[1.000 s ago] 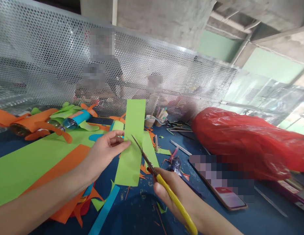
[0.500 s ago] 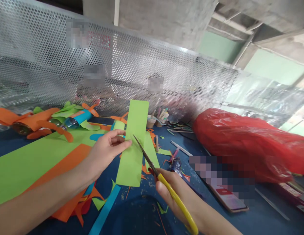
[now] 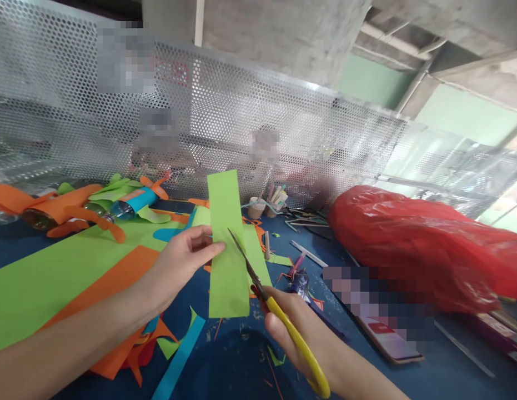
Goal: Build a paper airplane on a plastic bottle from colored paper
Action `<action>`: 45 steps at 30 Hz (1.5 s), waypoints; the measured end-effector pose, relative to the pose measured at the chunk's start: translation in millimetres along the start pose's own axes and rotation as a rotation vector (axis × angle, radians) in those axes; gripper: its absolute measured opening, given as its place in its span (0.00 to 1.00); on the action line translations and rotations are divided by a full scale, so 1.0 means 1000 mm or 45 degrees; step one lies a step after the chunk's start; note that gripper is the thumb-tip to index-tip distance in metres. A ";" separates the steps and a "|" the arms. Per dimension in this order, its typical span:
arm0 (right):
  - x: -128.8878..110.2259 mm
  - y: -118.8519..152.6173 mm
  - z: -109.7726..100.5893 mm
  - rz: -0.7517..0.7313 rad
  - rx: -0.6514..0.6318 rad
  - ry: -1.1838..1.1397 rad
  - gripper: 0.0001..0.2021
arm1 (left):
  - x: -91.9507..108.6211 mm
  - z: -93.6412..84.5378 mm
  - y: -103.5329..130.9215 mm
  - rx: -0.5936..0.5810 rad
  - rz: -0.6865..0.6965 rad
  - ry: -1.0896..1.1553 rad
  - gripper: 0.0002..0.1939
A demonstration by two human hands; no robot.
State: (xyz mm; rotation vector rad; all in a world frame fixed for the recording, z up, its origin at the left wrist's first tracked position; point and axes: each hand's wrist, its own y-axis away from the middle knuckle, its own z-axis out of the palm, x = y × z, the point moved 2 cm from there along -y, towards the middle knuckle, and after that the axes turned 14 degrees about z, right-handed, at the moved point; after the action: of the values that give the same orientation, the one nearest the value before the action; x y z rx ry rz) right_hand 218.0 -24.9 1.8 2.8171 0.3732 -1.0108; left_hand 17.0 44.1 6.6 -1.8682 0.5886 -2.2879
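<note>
My left hand [image 3: 189, 253] pinches the left edge of a green paper strip [image 3: 225, 205], thumb in front and fingers behind, holding it upright above the table. In my right hand [image 3: 289, 316] is a pair of scissors [image 3: 297, 339] with yellow handles. Their dark blades point up and left, crossing in front of the strip's right side, and look nearly closed. Whether the blades touch the paper I cannot tell. Another green paper piece [image 3: 255, 255] lies behind the strip.
Large green [image 3: 75, 255] and orange sheets [image 3: 112, 278] lie at left, with paper-wrapped bottles [image 3: 137, 201] behind. A blue strip [image 3: 179, 361] and scraps are in front. A red plastic bag [image 3: 408, 239], a phone [image 3: 387, 339] and cups [image 3: 256, 208] stand right and back, before a perforated metal screen [image 3: 225, 111].
The green strip has swung in my left hand: its top has tipped left and its bottom right. The scissors have hardly moved.
</note>
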 end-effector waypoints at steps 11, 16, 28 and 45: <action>-0.005 0.009 -0.001 -0.083 -0.056 -0.113 0.29 | -0.002 0.008 0.007 -0.215 -0.070 0.157 0.08; 0.000 0.010 -0.001 -0.060 -0.131 -0.146 0.31 | -0.001 0.010 0.008 -0.192 -0.082 0.128 0.08; -0.008 0.005 -0.006 -0.032 -0.098 -0.142 0.36 | 0.004 0.012 0.007 -0.154 -0.035 0.006 0.07; -0.005 0.004 -0.008 -0.033 -0.025 -0.107 0.36 | 0.003 0.008 0.007 -0.199 -0.050 0.084 0.08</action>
State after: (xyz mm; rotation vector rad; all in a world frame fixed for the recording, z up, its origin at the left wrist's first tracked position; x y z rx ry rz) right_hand 220.0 -28.0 11.2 2.7488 0.4083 -1.1204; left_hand 23.5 34.6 7.5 -1.8929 0.7673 -2.4003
